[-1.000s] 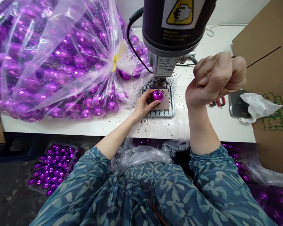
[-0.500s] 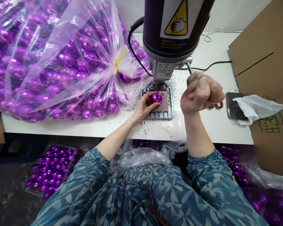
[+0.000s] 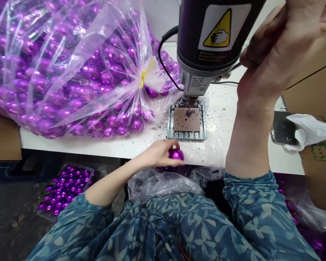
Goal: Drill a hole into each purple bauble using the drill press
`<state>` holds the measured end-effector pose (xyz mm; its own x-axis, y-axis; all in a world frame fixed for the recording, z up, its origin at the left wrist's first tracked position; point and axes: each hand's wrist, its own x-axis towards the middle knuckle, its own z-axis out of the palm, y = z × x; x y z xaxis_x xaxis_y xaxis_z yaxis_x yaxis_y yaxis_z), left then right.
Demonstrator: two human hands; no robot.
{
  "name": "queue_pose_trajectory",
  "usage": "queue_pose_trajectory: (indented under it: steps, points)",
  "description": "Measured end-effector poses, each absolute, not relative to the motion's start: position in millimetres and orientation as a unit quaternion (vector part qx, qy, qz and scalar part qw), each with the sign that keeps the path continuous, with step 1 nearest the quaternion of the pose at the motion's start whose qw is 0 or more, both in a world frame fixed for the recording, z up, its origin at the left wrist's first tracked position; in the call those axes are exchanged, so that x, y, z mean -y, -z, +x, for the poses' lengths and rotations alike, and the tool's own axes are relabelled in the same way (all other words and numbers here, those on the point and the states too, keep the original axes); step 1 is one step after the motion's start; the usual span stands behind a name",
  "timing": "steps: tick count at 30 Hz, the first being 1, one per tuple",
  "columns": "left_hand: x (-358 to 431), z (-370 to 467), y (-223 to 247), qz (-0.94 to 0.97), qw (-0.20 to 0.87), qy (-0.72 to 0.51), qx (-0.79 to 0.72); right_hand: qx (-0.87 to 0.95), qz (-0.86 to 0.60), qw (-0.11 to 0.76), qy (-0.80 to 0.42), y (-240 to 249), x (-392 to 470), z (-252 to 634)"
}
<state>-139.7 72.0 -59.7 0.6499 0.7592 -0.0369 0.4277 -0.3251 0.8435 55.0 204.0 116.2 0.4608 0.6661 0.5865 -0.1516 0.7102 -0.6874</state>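
One purple ball (image 3: 178, 154) clamped in left hand (image 3: 161, 153) fingers; right hand (image 3: 285, 49) fingers curled round one lever (image 3: 236, 66); one board (image 3: 192, 125).

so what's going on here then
A person is at a drill press. The left hand has a shiny purple ball in its grip near the front edge of a white table. The right hand is raised beside the machine, seemingly on its lever, though its grip is hidden. Dark shavings lie on a brown board below the press, beside a tied plastic bag of purple balls.
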Motion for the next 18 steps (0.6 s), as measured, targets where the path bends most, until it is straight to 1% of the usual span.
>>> queue_pose_trajectory:
  steps: [1, 2, 3, 4, 6, 8, 9, 11, 13, 15, 18]
  points:
    - [-63.4, -147.1, 55.5, 0.806, 0.456, -0.127, -0.355, 0.452, -0.288, 0.807, -0.248, -115.1, -204.5, 55.0]
    - [-59.4, -153.3, 53.9, 0.81, 0.461, -0.094, -0.349, 0.454, -0.292, 0.807, -0.242, -114.2, -205.8, 54.9]
    - [-61.1, -158.3, 54.7, 0.808, 0.46, -0.093, -0.357, 0.456, -0.294, 0.807, -0.234, -113.3, -207.7, 54.7]
    - [-69.0, -162.4, 57.5, 0.799, 0.451, -0.12, -0.38, 0.461, -0.293, 0.806, -0.228, -112.5, -210.2, 54.5]
    - [-103.6, -168.1, 68.1, 0.767, 0.4, -0.226, -0.446, 0.464, -0.279, 0.814, -0.212, -110.7, -215.7, 54.0]
    - [-157.0, -170.7, 82.6, 0.742, 0.298, -0.329, -0.503, 0.455, -0.264, 0.828, -0.194, -108.6, -220.3, 54.1]
    - [-186.9, -170.6, 90.4, 0.741, 0.251, -0.349, -0.515, 0.451, -0.257, 0.833, -0.189, -107.4, -221.7, 54.6]
    - [-243.7, -167.6, 104.8, 0.744, 0.2, -0.347, -0.536, 0.453, -0.244, 0.836, -0.191, -105.1, -222.5, 56.3]
    - [-287.7, -162.0, 115.6, 0.737, 0.184, -0.332, -0.559, 0.463, -0.23, 0.833, -0.198, -103.2, -221.5, 58.4]
    - [-314.4, -156.1, 121.7, 0.732, 0.178, -0.316, -0.576, 0.473, -0.228, 0.826, -0.205, -102.2, -220.6, 59.6]
    - [-327.3, -151.4, 123.3, 0.738, 0.176, -0.314, -0.571, 0.461, -0.221, 0.836, -0.2, -101.5, -221.3, 59.0]
